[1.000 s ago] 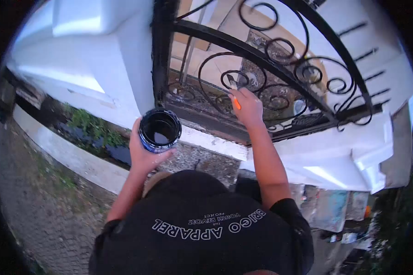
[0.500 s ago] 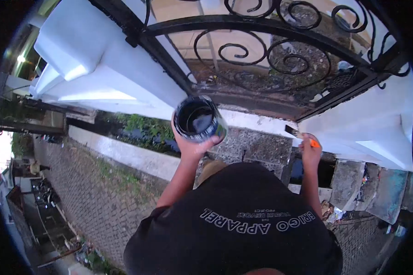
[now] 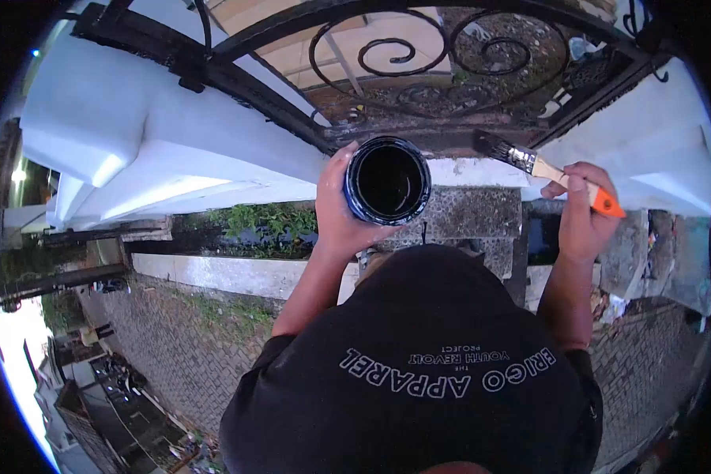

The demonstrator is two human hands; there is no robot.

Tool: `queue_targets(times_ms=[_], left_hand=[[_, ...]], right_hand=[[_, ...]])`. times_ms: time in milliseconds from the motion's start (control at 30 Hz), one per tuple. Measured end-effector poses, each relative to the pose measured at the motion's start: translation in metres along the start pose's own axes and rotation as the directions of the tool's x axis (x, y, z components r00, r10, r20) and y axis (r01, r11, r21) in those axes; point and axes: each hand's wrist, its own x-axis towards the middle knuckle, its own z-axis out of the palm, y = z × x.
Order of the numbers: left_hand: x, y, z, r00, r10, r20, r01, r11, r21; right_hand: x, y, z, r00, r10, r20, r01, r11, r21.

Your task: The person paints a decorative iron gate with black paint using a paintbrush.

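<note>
My left hand (image 3: 337, 209) is wrapped round the side of an open paint can (image 3: 354, 207), which has dark paint (image 3: 385, 180) inside and smears on its rim. In my right hand (image 3: 588, 215) is a paintbrush (image 3: 557, 174), gripped by its pale wooden handle with an orange end. The brush's dark bristles point up and left, apart from the can and in front of the low part of a black wrought-iron gate (image 3: 324, 13). Scrolls of curled metal fill the gate's frame.
White pillars (image 3: 213, 142) flank the gate on both sides. A ditch with green plants (image 3: 265, 221) runs at left behind a low pale kerb (image 3: 213, 272). Paving (image 3: 189, 340) lies beyond it. A stone slab (image 3: 474, 217) bridges the ditch below the gate.
The paint can has moved right and levelled, so its inside now shows from above. My right hand has risen outward with the brush, which now appears larger. The view has shifted.
</note>
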Motion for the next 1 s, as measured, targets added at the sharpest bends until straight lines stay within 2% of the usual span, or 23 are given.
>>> queue_targets(times_ms=[33, 100, 167, 233, 267, 367, 433, 533, 600, 633, 700, 733, 767, 833, 900, 967, 1000], left_hand=[[-0.001, -0.007, -0.006, 0.997, 0.072, 0.003, -0.072, 0.997, 0.005], [0.003, -0.013, -0.022, 0.995, 0.102, -0.002, -0.102, 0.995, 0.004], [0.008, -0.016, -0.041, 0.982, 0.184, 0.05, -0.19, 0.969, 0.16], [0.009, -0.02, -0.051, 0.98, 0.194, 0.043, -0.198, 0.965, 0.171], [0.008, -0.023, -0.056, 0.978, 0.201, 0.046, -0.207, 0.96, 0.19], [0.007, -0.032, -0.065, 0.975, 0.221, 0.032, -0.223, 0.952, 0.209], [0.004, -0.034, -0.068, 0.975, 0.222, 0.015, -0.22, 0.952, 0.211], [0.002, -0.035, -0.068, 0.975, 0.223, -0.018, -0.213, 0.952, 0.219], [0.0, -0.036, -0.066, 0.968, 0.249, -0.032, -0.238, 0.95, 0.201], [-0.001, -0.036, -0.065, 0.969, 0.243, -0.041, -0.23, 0.952, 0.201], [-0.004, -0.033, -0.061, 0.977, 0.209, -0.037, -0.198, 0.958, 0.206], [-0.006, -0.031, -0.059, 0.978, 0.204, -0.049, -0.189, 0.959, 0.21], [-0.007, -0.029, -0.057, 0.984, 0.171, -0.056, -0.156, 0.965, 0.212], [-0.009, -0.024, -0.052, 0.988, 0.134, -0.079, -0.115, 0.97, 0.215], [-0.01, -0.02, -0.049, 0.995, 0.073, -0.074, -0.059, 0.982, 0.18], [-0.011, -0.016, -0.047, 0.996, 0.049, -0.078, -0.035, 0.983, 0.18], [-0.012, -0.014, -0.047, 0.998, 0.029, -0.064, -0.017, 0.984, 0.178]], right_hand=[[-0.002, -0.009, 0.014, 1.0, 0.013, -0.006, -0.013, 1.0, -0.011], [-0.006, -0.021, 0.044, 0.997, 0.022, 0.068, -0.032, 0.987, 0.155], [-0.011, -0.025, 0.075, 0.996, 0.033, 0.086, -0.045, 0.99, 0.134], [-0.013, -0.028, 0.099, 0.96, 0.055, 0.274, -0.057, 0.998, 0.0], [-0.013, -0.03, 0.112, 0.95, 0.047, 0.31, -0.042, 0.999, -0.022], [-0.015, -0.023, 0.136, 0.931, 0.013, 0.365, 0.003, 0.999, -0.043], [-0.014, -0.024, 0.148, 0.925, 0.038, 0.379, -0.023, 0.999, -0.046], [-0.013, -0.024, 0.159, 0.913, 0.058, 0.405, -0.016, 0.994, -0.104], [-0.01, -0.022, 0.165, 0.861, 0.098, 0.498, 0.012, 0.977, -0.214], [-0.01, -0.019, 0.164, 0.856, 0.1, 0.506, 0.015, 0.976, -0.218], [-0.01, -0.012, 0.159, 0.876, 0.16, 0.455, -0.075, 0.977, -0.2], [-0.008, -0.005, 0.155, 0.917, 0.082, 0.39, -0.049, 0.994, -0.096], [-0.005, -0.004, 0.15, 0.912, 0.078, 0.403, -0.042, 0.994, -0.097], [0.003, -0.004, 0.137, 0.901, 0.322, 0.29, -0.347, 0.937, 0.037], [0.004, 0.012, 0.126, 0.902, 0.3, 0.31, -0.329, 0.943, 0.047], [0.002, 0.021, 0.121, 0.871, 0.409, 0.273, -0.458, 0.876, 0.151], [0.0, 0.023, 0.121, 0.874, 0.404, 0.269, -0.465, 0.857, 0.223]])
